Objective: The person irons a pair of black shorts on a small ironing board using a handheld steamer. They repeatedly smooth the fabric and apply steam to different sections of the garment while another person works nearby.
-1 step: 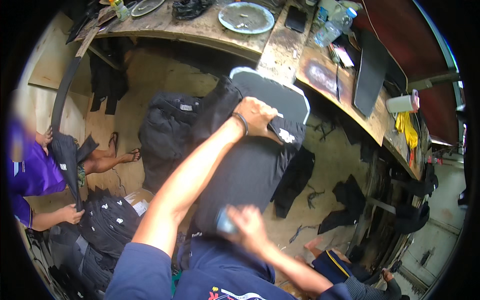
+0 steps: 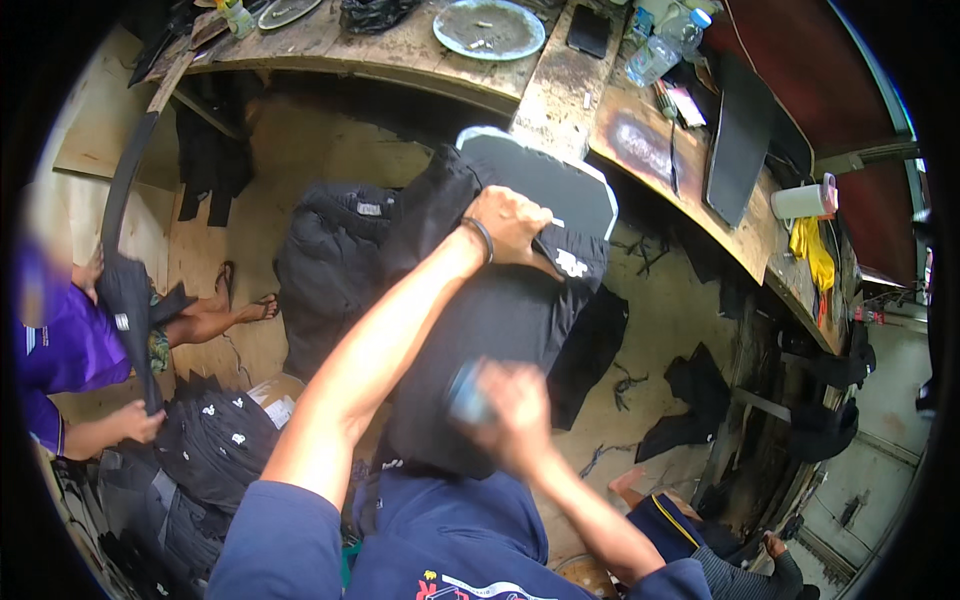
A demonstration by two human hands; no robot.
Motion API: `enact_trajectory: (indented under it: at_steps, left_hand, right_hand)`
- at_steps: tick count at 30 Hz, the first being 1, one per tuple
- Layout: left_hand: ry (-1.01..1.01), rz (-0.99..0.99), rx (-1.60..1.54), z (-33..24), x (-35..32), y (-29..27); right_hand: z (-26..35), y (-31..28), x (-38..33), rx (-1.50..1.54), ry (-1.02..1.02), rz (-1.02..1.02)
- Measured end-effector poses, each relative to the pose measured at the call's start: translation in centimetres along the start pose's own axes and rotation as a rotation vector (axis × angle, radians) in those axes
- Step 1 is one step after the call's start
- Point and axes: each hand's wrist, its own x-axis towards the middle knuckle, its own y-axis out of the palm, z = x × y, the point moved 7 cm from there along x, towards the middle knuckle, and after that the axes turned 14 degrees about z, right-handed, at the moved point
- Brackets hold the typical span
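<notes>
A black garment (image 2: 478, 335), with a small white emblem near one end, is drawn over a flat dark board with a pale rim (image 2: 550, 178). My left hand (image 2: 508, 225) is closed on the garment's cloth near the far end. Over the near half of the cloth is my right hand (image 2: 515, 405), smeared by motion and closed around a small light-blue object (image 2: 468, 397). Its exact kind is too blurred to make out. My right fingertips are partly hidden behind it.
At left, another person's hand (image 2: 142, 422) holds a strip of black cloth above a pile of black garments (image 2: 225, 440). The wooden bench (image 2: 400, 72) beyond carries a round plate (image 2: 488, 28), a phone (image 2: 590, 30) and a bottle (image 2: 668, 48). Someone sits at lower right.
My right hand has slid away from my body along the cloth, carrying the light-blue object. My left hand keeps its grip on the garment.
</notes>
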Motion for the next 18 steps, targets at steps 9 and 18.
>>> enact_trajectory:
  at_steps: [9, 18]
  left_hand:
    - [-0.037, 0.008, 0.031, 0.2, 0.2, -0.1]
    - [0.011, -0.027, 0.003, 0.4, 0.2, 0.2]
  right_hand:
    - [3.9, 2.7, -2.9, 0.264, 0.090, 0.242]
    - [1.2, 7.6, -2.8, -0.012, 0.221, 0.099]
